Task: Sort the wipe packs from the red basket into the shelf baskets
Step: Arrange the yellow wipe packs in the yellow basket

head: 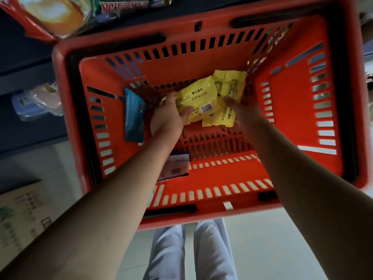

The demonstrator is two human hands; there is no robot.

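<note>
I look straight down into the red basket (298,110). Both my arms reach inside it. My left hand (168,118) grips a yellow wipe pack (198,98), thumb on its barcode side. A second yellow pack (230,83) lies behind and under it, and a third (222,119) sits below. My right hand (245,111) holds these yellow packs from the right, its fingers hidden beneath them. A blue wipe pack (134,116) leans against the basket's left wall. A pale pink pack (176,165) lies at the near wall, partly covered by my left forearm.
Dark shelving (30,126) runs along the left with clear-wrapped packs (38,102) on it. Snack bags (60,15) hang at the top left. A cardboard box (22,211) stands on the floor at lower left. My legs in pale trousers (189,251) show below the basket.
</note>
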